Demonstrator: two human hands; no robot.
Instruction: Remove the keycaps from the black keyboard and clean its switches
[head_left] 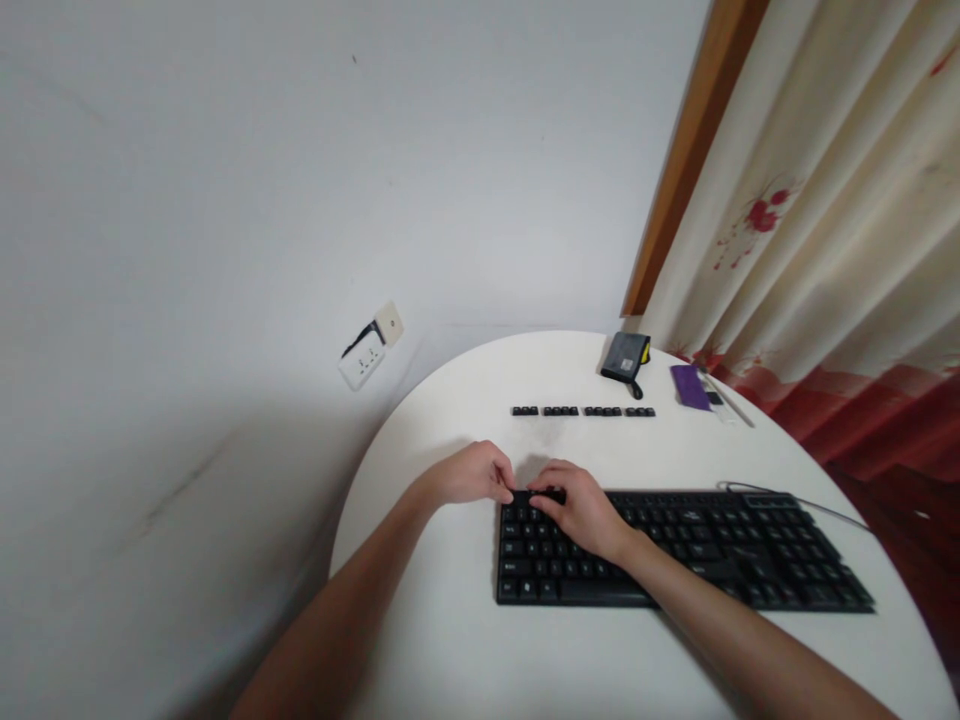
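A black keyboard (637, 597) lies flat on the round white table (442, 640). At its far left corner my left hand (474, 473) is closed, thumb and fingertips gripping the corner edge. My right hand (576, 508) reaches over the keyboard's left part, with thumb and fingers pinched together at the far row of keys. Whatever sits between those fingertips is dark and too small to make out; the hand covers part of the keys below. Beyond both hands, loose black keycaps (561, 411) stand in a line of several short groups.
A dark grey pouch (624, 357) with a strap lies at the table's far side. Right of it are a purple packet (689, 387) and a thin pale stick (731, 402). The keyboard's cable (814, 505) trails off rightward. Wall and curtain (817, 250) border the table.
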